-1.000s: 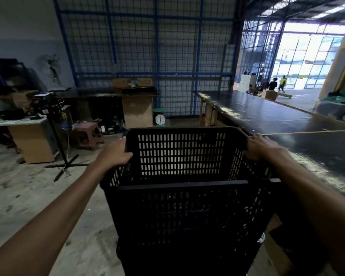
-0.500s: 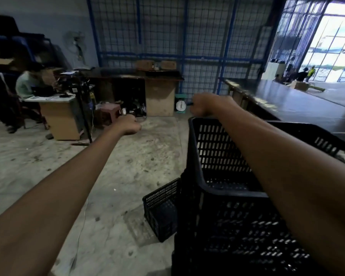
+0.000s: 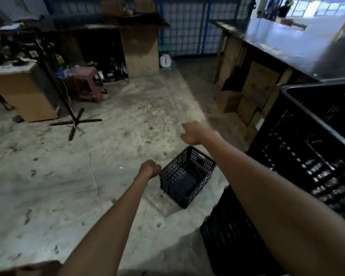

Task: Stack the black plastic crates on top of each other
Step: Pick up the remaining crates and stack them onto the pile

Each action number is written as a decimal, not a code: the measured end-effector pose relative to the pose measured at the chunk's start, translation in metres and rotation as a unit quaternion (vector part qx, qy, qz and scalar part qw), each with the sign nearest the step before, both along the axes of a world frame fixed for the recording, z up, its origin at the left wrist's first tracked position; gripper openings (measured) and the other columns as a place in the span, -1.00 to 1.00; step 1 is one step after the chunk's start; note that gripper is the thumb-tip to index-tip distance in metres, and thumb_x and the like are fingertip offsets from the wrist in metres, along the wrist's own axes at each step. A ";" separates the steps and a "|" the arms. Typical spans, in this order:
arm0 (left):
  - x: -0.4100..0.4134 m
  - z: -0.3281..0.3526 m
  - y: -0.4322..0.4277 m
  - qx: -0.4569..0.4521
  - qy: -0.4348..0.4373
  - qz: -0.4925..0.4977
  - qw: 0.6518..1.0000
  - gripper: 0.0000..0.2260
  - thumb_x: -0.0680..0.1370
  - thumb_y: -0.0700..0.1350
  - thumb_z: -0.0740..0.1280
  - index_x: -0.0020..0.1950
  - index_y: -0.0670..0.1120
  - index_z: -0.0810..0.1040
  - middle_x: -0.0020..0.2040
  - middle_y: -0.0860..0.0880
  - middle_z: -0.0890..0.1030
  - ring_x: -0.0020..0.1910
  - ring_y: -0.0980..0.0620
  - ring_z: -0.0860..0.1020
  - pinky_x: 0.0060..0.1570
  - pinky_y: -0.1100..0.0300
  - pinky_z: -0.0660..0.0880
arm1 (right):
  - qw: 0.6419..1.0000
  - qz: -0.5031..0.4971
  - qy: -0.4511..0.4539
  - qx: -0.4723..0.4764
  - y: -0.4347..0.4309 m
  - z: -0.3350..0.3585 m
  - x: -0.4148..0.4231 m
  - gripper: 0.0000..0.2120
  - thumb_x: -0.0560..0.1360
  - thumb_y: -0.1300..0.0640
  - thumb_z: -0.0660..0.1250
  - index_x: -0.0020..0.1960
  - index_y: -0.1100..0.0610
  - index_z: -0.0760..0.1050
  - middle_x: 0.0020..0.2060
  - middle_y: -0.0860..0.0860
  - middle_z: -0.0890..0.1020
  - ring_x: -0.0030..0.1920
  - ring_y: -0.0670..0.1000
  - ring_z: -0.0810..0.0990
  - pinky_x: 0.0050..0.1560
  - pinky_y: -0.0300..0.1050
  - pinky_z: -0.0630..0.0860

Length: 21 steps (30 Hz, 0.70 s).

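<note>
A tall stack of black plastic crates [image 3: 307,166] fills the right side, its top crate's rim near my right arm. One more black crate [image 3: 186,177] sits alone on the concrete floor, empty and upright. My left hand [image 3: 149,169] hovers just left of that floor crate, fingers curled shut with nothing in them. My right hand [image 3: 193,132] is stretched out above and beyond the floor crate, fingers curled, also holding nothing. Neither hand touches a crate.
A long dark table [image 3: 287,44] runs along the right. A tripod stand base [image 3: 76,122] and a white cable [image 3: 94,176] lie on the floor to the left. Beyond them are a red stool [image 3: 88,82], wooden desks [image 3: 22,92], and a scale [image 3: 165,60].
Both hands let go of the top crate on the stack. My view turned left and down, bringing the single crate on the floor into full view, and both arms now reach toward it.
</note>
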<state>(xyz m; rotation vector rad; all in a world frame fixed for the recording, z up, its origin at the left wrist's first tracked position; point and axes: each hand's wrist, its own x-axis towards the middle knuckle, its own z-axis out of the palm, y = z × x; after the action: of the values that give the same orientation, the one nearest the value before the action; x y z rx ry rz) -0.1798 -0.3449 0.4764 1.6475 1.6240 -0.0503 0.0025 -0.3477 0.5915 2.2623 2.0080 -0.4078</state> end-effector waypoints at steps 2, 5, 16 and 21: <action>0.000 -0.036 0.004 -0.010 -0.026 0.020 0.999 -0.81 0.56 -0.09 0.26 -0.13 -0.19 0.55 -0.12 -0.12 0.55 -0.15 -0.10 0.55 -0.01 0.14 0.43 | 0.999 -0.020 0.022 -0.039 0.002 -0.050 0.004 -0.56 0.60 0.09 0.15 0.43 0.24 0.34 0.30 0.23 0.51 0.25 0.21 0.52 0.19 0.02 0.50; 0.008 -0.087 0.015 -0.042 -0.057 0.050 0.996 -0.83 0.55 -0.14 0.24 -0.09 -0.21 0.57 -0.14 -0.20 0.53 -0.13 -0.12 0.52 -0.13 0.08 0.40 | 0.995 -0.047 0.042 -0.074 0.008 -0.121 0.019 -0.56 0.58 0.06 0.18 0.41 0.22 0.34 0.13 0.22 0.59 0.06 0.21 0.59 -0.05 -0.01 0.53; 0.117 -0.349 0.181 -0.177 -0.096 0.206 0.958 -0.52 0.61 -0.06 0.20 0.52 -0.13 0.25 0.46 -0.15 0.39 0.23 -0.13 0.49 0.14 0.04 0.43 | 0.985 -0.127 0.032 -0.111 0.182 -0.423 0.163 -0.40 0.57 0.10 0.19 0.56 0.20 0.11 0.49 0.17 0.28 0.47 0.19 0.28 0.28 0.12 0.49; 0.177 -0.518 0.243 -0.214 -0.077 0.358 0.905 -0.36 0.57 -0.01 0.29 0.58 -0.09 0.12 0.44 -0.16 0.42 0.29 -0.20 0.50 0.15 0.01 0.49 | 0.982 -0.137 0.017 -0.130 0.282 -0.600 0.246 -0.31 0.56 0.12 0.23 0.59 0.20 0.01 0.59 0.17 0.07 0.60 0.18 0.01 0.47 0.16 0.29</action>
<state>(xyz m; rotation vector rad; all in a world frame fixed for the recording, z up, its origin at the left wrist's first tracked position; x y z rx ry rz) -0.0031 -0.1018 -0.0415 0.6493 1.8384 0.0921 0.2480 -0.0657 -0.0083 2.3771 1.5488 -0.6906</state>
